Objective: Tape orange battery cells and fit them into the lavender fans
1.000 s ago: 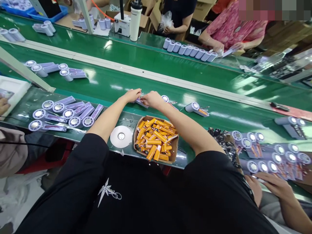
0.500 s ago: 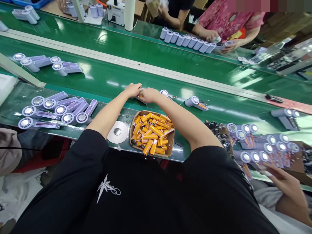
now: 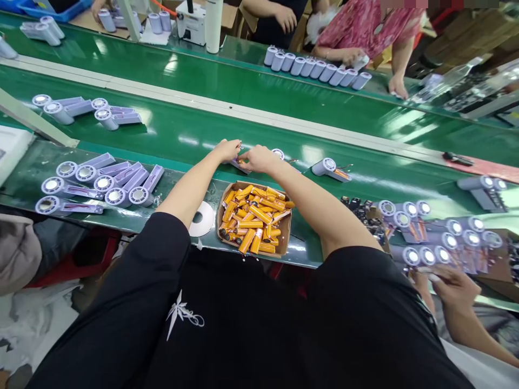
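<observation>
My left hand (image 3: 228,150) is closed at the belt's near side, beside a lilac handheld fan housing (image 3: 242,167) that is mostly covered by my hands. My right hand (image 3: 259,159) reaches in from the other side, fingers curled onto its open handle. A bit of orange shows between the hands, too small to make out. Just behind my right hand stands another fan housing (image 3: 278,153), partly hidden. Farther right lies a fan housing (image 3: 324,166) with orange and wires in its handle. Nearer me, a cardboard box (image 3: 286,237) holds many orange wired batteries (image 3: 259,214).
A white tape roll (image 3: 205,220) lies by my left forearm. Several fan housings (image 3: 115,195) rest on the left ledge. More crowd the right, by a co-worker's hands (image 3: 456,289). Across the green belt (image 3: 162,121), co-workers sit behind a row of lilac cylinders (image 3: 308,67).
My hands stay together at the housing, with the right fingers shifted slightly. The right-hand co-worker has brought both hands to the housings. Across the belt, a co-worker's arm has lowered to the ledge.
</observation>
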`<state>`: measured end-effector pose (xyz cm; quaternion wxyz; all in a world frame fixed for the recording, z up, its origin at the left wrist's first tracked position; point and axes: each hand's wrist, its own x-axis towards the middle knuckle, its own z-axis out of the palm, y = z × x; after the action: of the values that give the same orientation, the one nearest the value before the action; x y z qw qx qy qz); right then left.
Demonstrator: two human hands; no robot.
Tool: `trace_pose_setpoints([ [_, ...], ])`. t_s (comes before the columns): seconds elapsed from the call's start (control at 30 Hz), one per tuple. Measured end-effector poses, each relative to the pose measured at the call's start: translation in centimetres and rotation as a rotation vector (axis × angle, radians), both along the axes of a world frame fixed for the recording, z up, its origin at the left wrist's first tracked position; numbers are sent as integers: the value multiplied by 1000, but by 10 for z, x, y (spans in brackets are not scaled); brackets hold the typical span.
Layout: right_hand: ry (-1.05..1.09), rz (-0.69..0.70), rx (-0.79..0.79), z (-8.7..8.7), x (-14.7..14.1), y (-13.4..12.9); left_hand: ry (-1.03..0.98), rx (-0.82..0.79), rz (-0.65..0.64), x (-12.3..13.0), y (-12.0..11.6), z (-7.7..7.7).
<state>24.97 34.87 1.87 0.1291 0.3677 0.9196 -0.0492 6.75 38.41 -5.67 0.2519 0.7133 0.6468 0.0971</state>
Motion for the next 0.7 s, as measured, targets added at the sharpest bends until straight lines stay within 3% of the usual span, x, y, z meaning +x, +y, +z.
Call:
trace_pose_setpoints([
  [0.2, 17, -12, -79, -19, 1, 5, -5, -20, -9, 11, 0, 3],
  [0.33, 91, -50, -188, -1, 26, 7, 4, -17, 47, 17, -7, 24],
  [0.4, 275, -133, -186, 16, 53, -9, 9, 55, 91, 10, -30, 40],
  [0.47, 530, -222, -158, 31, 89, -44, 3, 217, 98, -8, -79, 53],
  [0.53, 800, -284, -156, 40, 128, -95, -13, 357, -25, -37, -150, 56],
  [0.63, 1081, -362, -243, 39, 173, -179, 63, 213, -296, -88, -269, 41],
  [0.7, 1159, -396, -318, 34, 184, -224, 171, 161, -316, -114, -330, 27],
])
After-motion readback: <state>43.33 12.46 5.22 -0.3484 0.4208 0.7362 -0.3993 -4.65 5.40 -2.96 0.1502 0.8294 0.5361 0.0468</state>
